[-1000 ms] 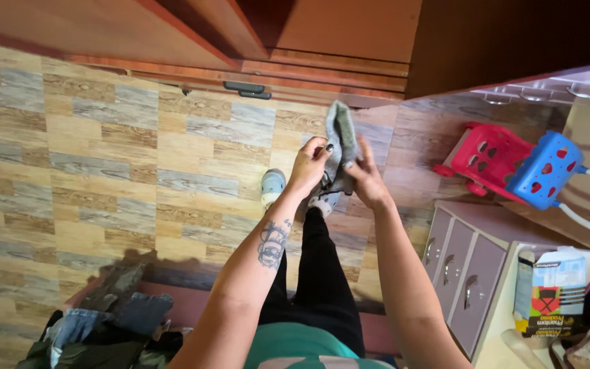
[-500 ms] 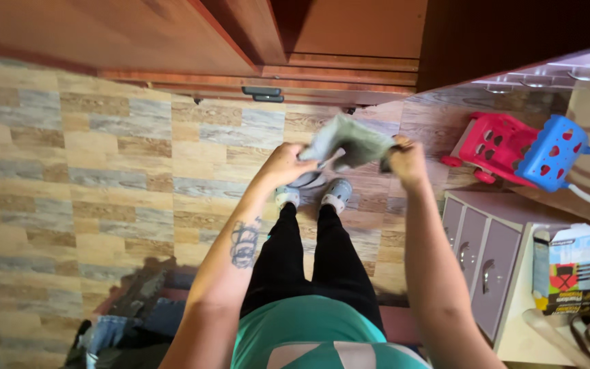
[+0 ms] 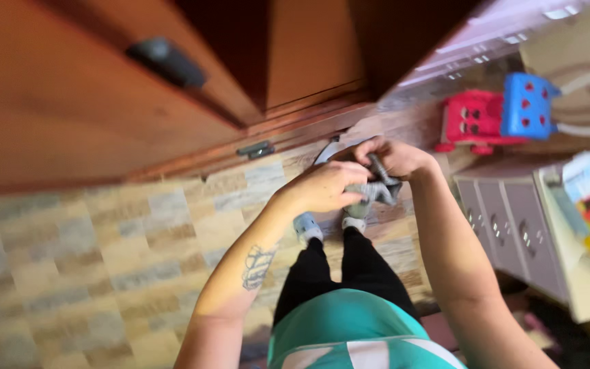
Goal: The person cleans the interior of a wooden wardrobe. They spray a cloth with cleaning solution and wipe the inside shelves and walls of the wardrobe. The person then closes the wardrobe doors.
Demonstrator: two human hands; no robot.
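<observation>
A single head-worn camera looks steeply down past the person's chest, close on both forearms, tilted so the wooden wardrobe (image 3: 90, 102) fills the top and the patterned floor (image 3: 104, 260) lies well below.

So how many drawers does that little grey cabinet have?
3 show on the small grey cabinet at right: a near drawer, a middle drawer and a far drawer. More may be hidden.

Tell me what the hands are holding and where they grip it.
Both hands hold a small grey cloth, bunched between them: the left hand closes on its near end, the right hand on its far end. Blur hides the exact finger placement.
</observation>
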